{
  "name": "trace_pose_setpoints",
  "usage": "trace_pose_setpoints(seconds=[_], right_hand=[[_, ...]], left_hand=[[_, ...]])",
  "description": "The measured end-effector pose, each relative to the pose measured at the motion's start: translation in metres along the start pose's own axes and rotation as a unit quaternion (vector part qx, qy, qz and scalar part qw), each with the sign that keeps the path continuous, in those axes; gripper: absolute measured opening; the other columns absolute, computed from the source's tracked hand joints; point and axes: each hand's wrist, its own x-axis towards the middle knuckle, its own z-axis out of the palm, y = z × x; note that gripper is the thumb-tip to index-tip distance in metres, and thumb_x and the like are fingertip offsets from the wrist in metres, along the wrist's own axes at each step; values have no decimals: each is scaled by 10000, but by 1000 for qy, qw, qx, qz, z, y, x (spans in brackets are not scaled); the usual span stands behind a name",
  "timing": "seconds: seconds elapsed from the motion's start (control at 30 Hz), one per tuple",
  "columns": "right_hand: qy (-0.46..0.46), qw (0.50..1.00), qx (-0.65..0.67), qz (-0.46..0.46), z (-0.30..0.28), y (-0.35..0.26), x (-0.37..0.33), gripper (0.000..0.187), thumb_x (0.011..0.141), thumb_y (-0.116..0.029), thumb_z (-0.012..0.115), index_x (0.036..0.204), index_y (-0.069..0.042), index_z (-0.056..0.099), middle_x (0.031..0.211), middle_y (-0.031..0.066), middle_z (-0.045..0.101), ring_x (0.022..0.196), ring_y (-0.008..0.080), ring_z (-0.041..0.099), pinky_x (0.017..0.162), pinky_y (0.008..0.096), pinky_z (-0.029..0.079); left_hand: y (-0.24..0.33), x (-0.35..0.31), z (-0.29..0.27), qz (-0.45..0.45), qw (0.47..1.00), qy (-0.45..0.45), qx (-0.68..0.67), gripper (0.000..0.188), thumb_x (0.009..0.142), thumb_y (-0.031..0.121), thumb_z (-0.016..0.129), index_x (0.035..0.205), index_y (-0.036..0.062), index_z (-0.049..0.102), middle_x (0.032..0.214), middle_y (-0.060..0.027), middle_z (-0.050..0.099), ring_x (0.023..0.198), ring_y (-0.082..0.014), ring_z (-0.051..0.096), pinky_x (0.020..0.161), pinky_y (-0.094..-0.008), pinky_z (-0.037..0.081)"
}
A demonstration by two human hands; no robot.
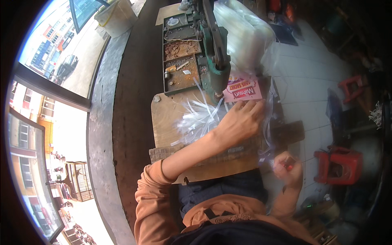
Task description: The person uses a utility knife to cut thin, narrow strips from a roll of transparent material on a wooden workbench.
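My left hand point(241, 120) reaches forward over a wooden board point(165, 118) and rests, fingers spread, on clear plastic film just below a pink printed card point(243, 91). To its left lies a heap of clear plastic strips point(198, 118). My right hand point(288, 166) is low at the right, closed around a small red object and a fold of the clear film. A green hand press point(214, 57) stands at the far edge of the board, right behind the card.
A dark compartment tray point(179, 61) with rusty small parts sits left of the press. Stacked clear plastic bags point(245, 32) lie behind it. Red plastic stools point(339, 165) stand on the tiled floor at right. A concrete ledge and windows run along the left.
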Motion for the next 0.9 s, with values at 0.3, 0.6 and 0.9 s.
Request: trace_pose_setpoints(seconds=[0.3,0.6,0.9], right_hand=[[-409,907,-96,-15,28,16,3,183,894,-200,582,928,-22,559,705,98,619,609,239,624,562,309,471],[-597,766,178,159,79,44,-10,285,935,-286,514,931,-3,546,818,38,536,779,121,503,697,272,401],[-428,837,226,255,59,28,-26,370,902,-242,576,1191,-15,537,861,24,558,788,100,509,657,226,415]], left_hand=[[73,-50,-7,-234,702,37,-671,456,937,66,448,1369,32,304,1116,-187,574,1027,-272,601,841,-357,495],[113,-83,9,-305,772,242,-502,507,864,57,557,1325,24,348,1163,-155,466,1098,-245,466,856,-342,484],[117,-85,-1,-283,683,120,-662,328,981,98,343,1279,25,459,690,-39,504,627,-88,468,574,-213,396]])
